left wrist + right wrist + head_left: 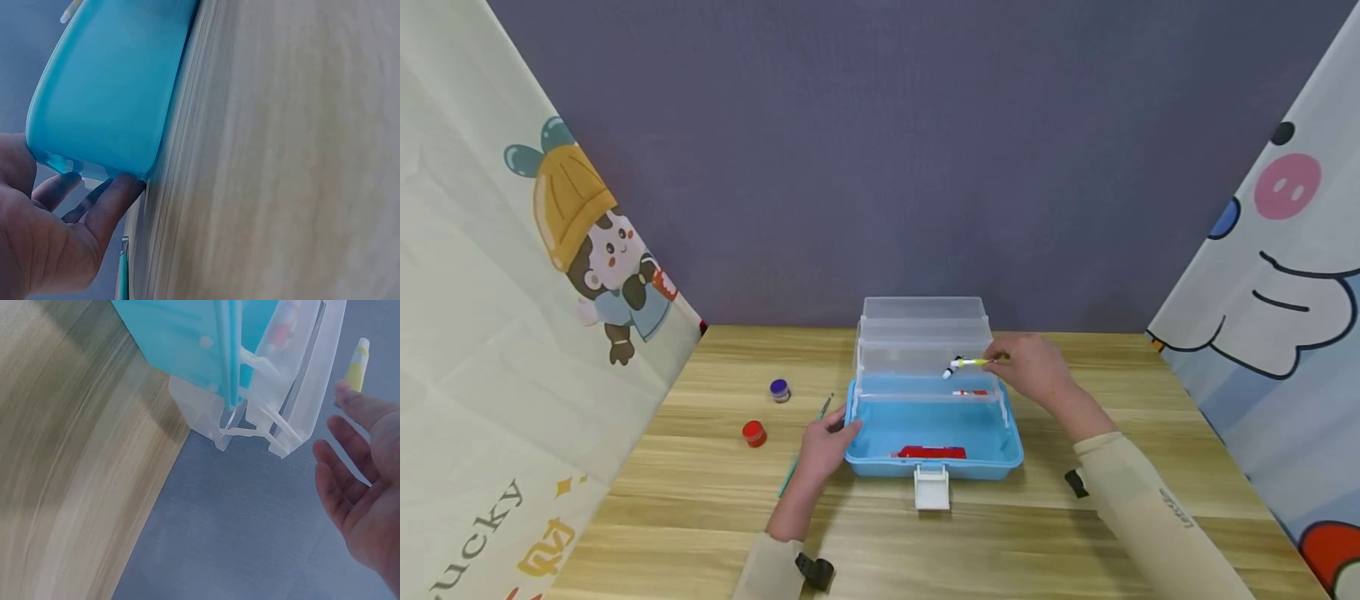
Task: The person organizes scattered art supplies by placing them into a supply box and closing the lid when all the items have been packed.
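A light blue storage box [887, 468] stands with its tiered translucent trays [925, 357] raised at the back. My left hand [823, 450] grips the box's left side, thumb at the rim and fingers against the outer wall [106, 94]. Over the right end of the trays, my right hand [1030, 367] pinches a small yellow and white paint tube [357, 365] between thumb and fingertips. A black and white tube [950, 371] appears just left of it at the upper trays. A red and white tube [972, 392] lies in the lower tray, and a larger red tube [932, 452] in the box bottom.
Left of the box, a purple-lidded jar [780, 390] and a red jar [754, 433] stand on the wooden table [700, 508]. A teal paintbrush [788, 477] lies partly behind the left hand. The box's white latch [932, 490] hangs down in front.
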A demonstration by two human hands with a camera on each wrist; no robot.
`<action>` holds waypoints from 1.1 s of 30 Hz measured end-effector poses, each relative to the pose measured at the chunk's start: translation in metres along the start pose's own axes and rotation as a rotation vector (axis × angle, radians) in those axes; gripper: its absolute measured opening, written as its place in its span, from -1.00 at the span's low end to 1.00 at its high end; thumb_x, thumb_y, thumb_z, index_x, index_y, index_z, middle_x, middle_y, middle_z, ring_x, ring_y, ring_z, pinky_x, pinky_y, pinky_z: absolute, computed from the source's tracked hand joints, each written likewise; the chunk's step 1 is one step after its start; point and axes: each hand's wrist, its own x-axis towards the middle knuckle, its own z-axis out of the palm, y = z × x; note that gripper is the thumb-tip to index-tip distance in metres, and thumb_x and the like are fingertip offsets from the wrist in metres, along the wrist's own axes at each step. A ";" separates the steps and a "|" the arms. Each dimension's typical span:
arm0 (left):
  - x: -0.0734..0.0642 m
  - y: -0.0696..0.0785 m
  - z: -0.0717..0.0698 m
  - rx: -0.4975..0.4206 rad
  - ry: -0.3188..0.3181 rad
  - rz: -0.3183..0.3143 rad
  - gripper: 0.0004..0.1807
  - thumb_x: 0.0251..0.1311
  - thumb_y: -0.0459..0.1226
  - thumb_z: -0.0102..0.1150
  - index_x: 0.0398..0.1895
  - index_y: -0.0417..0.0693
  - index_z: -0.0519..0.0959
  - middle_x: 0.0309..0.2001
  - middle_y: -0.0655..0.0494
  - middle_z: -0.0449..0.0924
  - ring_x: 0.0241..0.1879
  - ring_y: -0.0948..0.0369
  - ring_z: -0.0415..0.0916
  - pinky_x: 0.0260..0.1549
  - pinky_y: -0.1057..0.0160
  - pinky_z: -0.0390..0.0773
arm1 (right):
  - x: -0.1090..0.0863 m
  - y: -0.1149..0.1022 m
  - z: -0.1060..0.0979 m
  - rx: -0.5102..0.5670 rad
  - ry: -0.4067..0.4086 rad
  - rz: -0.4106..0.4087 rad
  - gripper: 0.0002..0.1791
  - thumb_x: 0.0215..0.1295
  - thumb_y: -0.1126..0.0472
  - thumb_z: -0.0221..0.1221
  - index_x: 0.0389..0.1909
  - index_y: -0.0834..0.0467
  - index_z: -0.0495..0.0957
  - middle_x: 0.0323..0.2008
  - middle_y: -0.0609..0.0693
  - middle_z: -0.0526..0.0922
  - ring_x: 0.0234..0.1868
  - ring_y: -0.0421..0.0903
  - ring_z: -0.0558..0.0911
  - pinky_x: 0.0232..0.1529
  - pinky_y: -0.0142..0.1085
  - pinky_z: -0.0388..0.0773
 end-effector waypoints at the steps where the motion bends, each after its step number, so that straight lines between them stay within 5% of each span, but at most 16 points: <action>1: 0.000 0.000 0.000 0.002 0.000 -0.001 -0.48 0.22 -0.20 0.29 0.25 -0.10 0.49 0.23 -0.15 0.45 0.24 -0.06 0.37 0.12 0.01 0.45 | -0.001 0.001 0.000 0.005 -0.006 0.005 -0.86 0.12 0.12 0.41 -0.31 0.04 0.74 -0.36 -0.08 0.71 -0.38 -0.09 0.64 -0.44 -0.17 0.60; 7: -0.001 -0.001 0.001 0.008 0.000 -0.018 -0.49 0.23 -0.18 0.29 0.26 -0.03 0.49 0.26 -0.11 0.43 0.28 -0.06 0.32 0.12 0.00 0.43 | -0.005 0.006 0.003 0.051 -0.032 0.056 -0.69 0.21 0.04 0.34 -0.13 0.15 0.71 -0.23 0.05 0.71 -0.30 0.00 0.65 -0.36 -0.10 0.62; 15: -0.002 0.000 0.001 -0.006 0.009 -0.017 -0.48 0.22 -0.19 0.29 0.26 -0.04 0.50 0.26 -0.10 0.43 0.28 -0.05 0.31 0.14 0.00 0.42 | -0.011 0.015 0.006 0.076 -0.014 0.142 -0.72 0.29 0.00 0.27 -0.16 0.12 0.70 -0.19 0.05 0.71 -0.28 -0.01 0.63 -0.33 -0.09 0.62; 23: -0.002 0.001 0.001 -0.012 -0.004 -0.014 -0.48 0.24 -0.18 0.27 0.27 -0.05 0.48 0.27 -0.11 0.41 0.29 -0.05 0.30 0.15 0.01 0.41 | -0.020 0.021 0.013 0.288 0.018 0.247 -0.73 0.36 0.03 0.21 -0.15 0.14 0.67 -0.24 0.03 0.69 -0.26 -0.01 0.60 -0.32 -0.15 0.61; 33: -0.001 -0.001 0.001 -0.020 0.019 -0.009 -0.47 0.20 -0.19 0.31 0.25 -0.07 0.50 0.23 -0.10 0.46 0.26 -0.03 0.35 0.14 0.05 0.43 | -0.036 0.020 0.026 0.384 0.049 0.328 -0.65 0.38 0.03 0.18 -0.05 0.23 0.62 -0.12 0.13 0.67 -0.23 0.03 0.63 -0.28 -0.12 0.63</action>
